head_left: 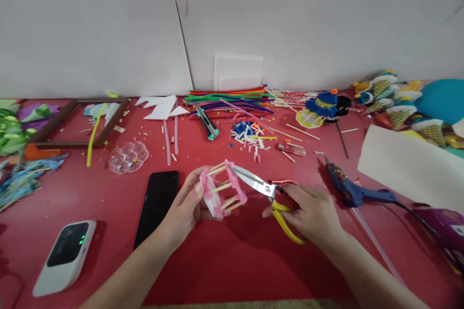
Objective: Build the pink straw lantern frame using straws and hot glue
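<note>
My left hand [184,207] grips a small frame of pink pieces and wooden sticks [223,194] just above the red table [224,260]. My right hand [311,212] holds scissors with yellow handles [270,192]. Their blades are nearly together and the tips touch the frame's upper right corner.
A black phone [157,206] lies left of my left hand, a white device with green lights [67,256] at the near left. A blue glue gun [353,189] with its cord sits to the right. Pipe cleaners [228,99], a box cutter [206,120], cut bits, sticks, white paper [413,166] and paper crafts crowd the back.
</note>
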{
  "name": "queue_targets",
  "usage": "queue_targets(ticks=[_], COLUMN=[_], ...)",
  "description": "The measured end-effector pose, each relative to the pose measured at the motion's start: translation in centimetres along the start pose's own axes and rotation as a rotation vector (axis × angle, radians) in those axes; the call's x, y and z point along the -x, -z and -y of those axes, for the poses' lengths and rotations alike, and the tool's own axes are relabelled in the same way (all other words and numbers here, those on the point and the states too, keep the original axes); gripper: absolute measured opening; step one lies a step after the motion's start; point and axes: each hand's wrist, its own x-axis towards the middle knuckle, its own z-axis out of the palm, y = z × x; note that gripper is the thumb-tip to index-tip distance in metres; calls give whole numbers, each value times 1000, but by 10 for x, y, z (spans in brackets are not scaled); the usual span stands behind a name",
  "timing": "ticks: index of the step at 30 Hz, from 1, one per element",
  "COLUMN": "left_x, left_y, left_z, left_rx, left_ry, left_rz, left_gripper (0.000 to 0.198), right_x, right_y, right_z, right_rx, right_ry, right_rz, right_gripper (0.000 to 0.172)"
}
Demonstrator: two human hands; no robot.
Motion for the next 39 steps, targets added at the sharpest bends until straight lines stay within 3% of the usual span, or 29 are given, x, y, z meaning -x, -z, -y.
queue_targets(ticks=[8,17,27,39], left_x=[4,7,6,3], left_y=[-11,-15,-5,0], left_z=[-9,-13,-5,-2], left_rx=[-49,-213,-494,-561], left_ry=[-28,-320,-558,-591], left_rz=[-74,-171,-166,-170], left_gripper=[48,57,54,58], right_x=[-2,-1,-2,-2], right_y=[-1,0,-6,-6], right_z=[1,-6,-8,-9], right_rx=[-26,-43,15,83], right_ry=[6,-34,62,101], right_rz=[-3,55,-35,-84], right_gripper=[47,40,42,47])
